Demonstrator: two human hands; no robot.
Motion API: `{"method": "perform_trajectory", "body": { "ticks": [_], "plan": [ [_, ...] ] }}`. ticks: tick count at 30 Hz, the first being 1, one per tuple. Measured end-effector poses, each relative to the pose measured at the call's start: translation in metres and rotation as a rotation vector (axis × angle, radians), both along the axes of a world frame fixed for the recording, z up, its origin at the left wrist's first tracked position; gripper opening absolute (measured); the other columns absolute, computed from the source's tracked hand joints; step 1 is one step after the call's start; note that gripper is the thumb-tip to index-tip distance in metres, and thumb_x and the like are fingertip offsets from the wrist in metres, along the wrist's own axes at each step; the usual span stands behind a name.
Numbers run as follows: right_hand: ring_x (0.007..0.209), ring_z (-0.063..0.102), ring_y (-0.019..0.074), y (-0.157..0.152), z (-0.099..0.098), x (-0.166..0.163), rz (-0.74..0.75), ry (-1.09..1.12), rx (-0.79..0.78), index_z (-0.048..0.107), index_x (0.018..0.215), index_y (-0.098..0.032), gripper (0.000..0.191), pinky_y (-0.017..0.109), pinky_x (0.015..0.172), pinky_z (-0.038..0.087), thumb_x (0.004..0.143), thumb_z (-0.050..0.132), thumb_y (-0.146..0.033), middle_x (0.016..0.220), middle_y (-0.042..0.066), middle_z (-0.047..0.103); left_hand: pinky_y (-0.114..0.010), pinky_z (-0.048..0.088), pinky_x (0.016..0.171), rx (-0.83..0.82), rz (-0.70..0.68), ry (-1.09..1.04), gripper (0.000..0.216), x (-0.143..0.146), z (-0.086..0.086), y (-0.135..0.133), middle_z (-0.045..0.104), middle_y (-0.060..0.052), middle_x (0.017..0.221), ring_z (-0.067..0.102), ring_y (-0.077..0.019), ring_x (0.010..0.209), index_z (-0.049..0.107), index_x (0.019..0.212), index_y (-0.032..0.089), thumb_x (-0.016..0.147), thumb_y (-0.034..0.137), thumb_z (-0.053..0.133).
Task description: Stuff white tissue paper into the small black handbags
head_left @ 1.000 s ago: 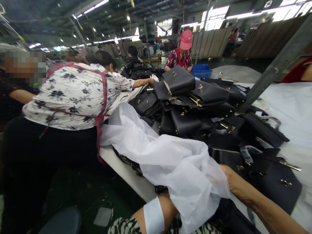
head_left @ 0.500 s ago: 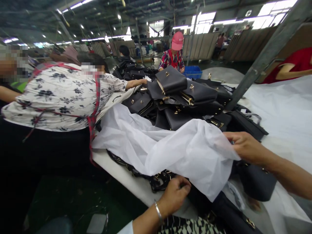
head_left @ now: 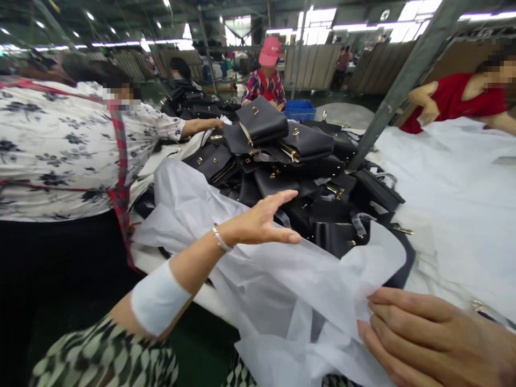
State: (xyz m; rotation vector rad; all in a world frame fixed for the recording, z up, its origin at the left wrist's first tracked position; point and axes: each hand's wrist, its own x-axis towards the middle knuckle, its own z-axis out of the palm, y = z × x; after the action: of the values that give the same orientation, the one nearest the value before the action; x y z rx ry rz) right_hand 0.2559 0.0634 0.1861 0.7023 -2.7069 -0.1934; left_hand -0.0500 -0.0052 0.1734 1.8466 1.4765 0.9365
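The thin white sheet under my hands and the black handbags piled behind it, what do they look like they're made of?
The thin white sheet looks like non-woven fabric or tissue: matte, slightly see-through, softly creased. The black handbags look like leather or faux leather, which one I cannot tell: smooth, low sheen, stiff flaps, with shiny gold-coloured metal clasps.

We stand in a big factory hall under a dark ceiling hung with rows of strip lights (head_left: 121, 43), with bright windows (head_left: 318, 16) glowing at the far end. Tan partition panels (head_left: 310, 67) line the back, a slanted grey steel post (head_left: 397, 80) rises from the white-covered table (head_left: 455, 199), and the floor (head_left: 197, 344) is dark green.
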Motion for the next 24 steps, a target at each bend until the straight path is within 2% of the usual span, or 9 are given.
{"method": "perform_trajectory", "body": {
  "ticks": [2,4,8,12,14,18,21,22,24],
  "plan": [
    [0.079,0.06,0.0192,-0.002,0.004,0.016,-0.048,0.052,0.024,0.07,0.096,-0.016,0.033,0.036,0.102,0.043,0.09,0.038,-0.011,0.081,0.005,0.068,-0.052,0.02,0.111,-0.186,-0.033,0.119,0.093,0.017,-0.024,0.029,0.036,-0.02,0.145,0.03,-0.0355,0.135,0.025,0.145,0.012,0.077,0.064,0.059],
    [0.084,0.061,0.0199,0.001,0.01,0.036,-0.137,0.072,0.035,0.07,0.097,-0.018,0.03,0.035,0.105,0.041,0.088,0.042,-0.013,0.081,0.004,0.069,-0.049,0.026,0.108,-0.36,-0.162,0.064,0.086,0.037,-0.044,0.037,0.046,-0.02,0.138,0.039,-0.0356,0.129,0.029,0.144,0.01,0.082,0.068,0.045],
    [0.091,0.061,0.0194,0.015,0.015,0.073,-0.332,-0.003,0.073,0.068,0.101,-0.02,0.033,0.033,0.107,0.041,0.089,0.038,-0.012,0.089,0.004,0.071,-0.035,0.035,0.105,-0.523,-0.523,-0.305,0.084,0.069,-0.064,0.01,0.048,-0.013,0.137,0.046,-0.0294,0.124,0.043,0.137,0.015,0.081,0.077,0.032],
    [0.093,0.061,0.0184,0.035,-0.004,0.087,-0.419,-0.009,0.049,0.063,0.105,-0.022,0.027,0.037,0.106,0.04,0.091,0.041,-0.014,0.089,0.003,0.07,-0.032,0.036,0.104,-0.569,-0.682,-0.463,0.083,0.097,-0.073,-0.021,0.055,-0.012,0.13,0.05,-0.0312,0.119,0.049,0.131,0.015,0.071,0.072,0.057],
    [0.089,0.061,0.0175,0.049,-0.02,0.088,-0.463,-0.011,0.013,0.063,0.102,-0.021,0.023,0.038,0.103,0.042,0.092,0.044,-0.014,0.086,0.002,0.069,-0.033,0.041,0.098,-0.617,-0.653,-0.469,0.079,0.112,-0.08,-0.029,0.058,-0.011,0.126,0.055,-0.0303,0.112,0.045,0.135,0.016,0.071,0.057,0.067],
    [0.09,0.06,0.019,0.082,-0.035,0.091,-0.753,-0.025,-0.05,0.064,0.096,-0.019,0.019,0.043,0.097,0.045,0.091,0.046,-0.014,0.09,0.005,0.067,-0.032,0.043,0.093,-0.553,-0.413,-0.31,0.039,0.132,-0.097,-0.035,0.063,-0.006,0.118,0.058,-0.0238,0.105,0.054,0.122,0.021,0.083,0.024,0.052],
    [0.108,0.056,0.0247,0.09,-0.015,0.088,-0.976,0.173,-0.157,0.062,0.108,-0.018,0.022,0.046,0.098,0.042,0.091,0.048,-0.016,0.115,0.011,0.062,-0.031,0.045,0.086,-0.493,-0.329,-0.092,0.031,0.131,-0.101,-0.031,0.067,-0.005,0.102,0.061,-0.0232,0.095,0.058,0.107,0.021,0.079,0.014,0.047],
    [0.116,0.051,0.0264,0.087,-0.005,0.083,-0.973,0.224,-0.245,0.057,0.119,-0.018,0.028,0.046,0.102,0.039,0.092,0.051,-0.02,0.125,0.013,0.057,-0.031,0.046,0.082,-0.485,-0.306,0.0,0.03,0.129,-0.099,-0.029,0.068,-0.005,0.095,0.062,-0.0233,0.088,0.058,0.105,0.021,0.077,0.013,0.048],
    [0.131,0.038,0.0282,0.07,0.012,0.065,-0.841,0.155,-0.438,0.039,0.139,-0.021,0.056,0.045,0.108,0.033,0.089,0.058,-0.036,0.142,0.013,0.041,-0.03,0.046,0.076,-0.465,-0.283,0.136,0.029,0.125,-0.091,-0.022,0.067,-0.004,0.083,0.062,-0.0228,0.077,0.057,0.102,0.021,0.076,0.013,0.049]
  ]
}}
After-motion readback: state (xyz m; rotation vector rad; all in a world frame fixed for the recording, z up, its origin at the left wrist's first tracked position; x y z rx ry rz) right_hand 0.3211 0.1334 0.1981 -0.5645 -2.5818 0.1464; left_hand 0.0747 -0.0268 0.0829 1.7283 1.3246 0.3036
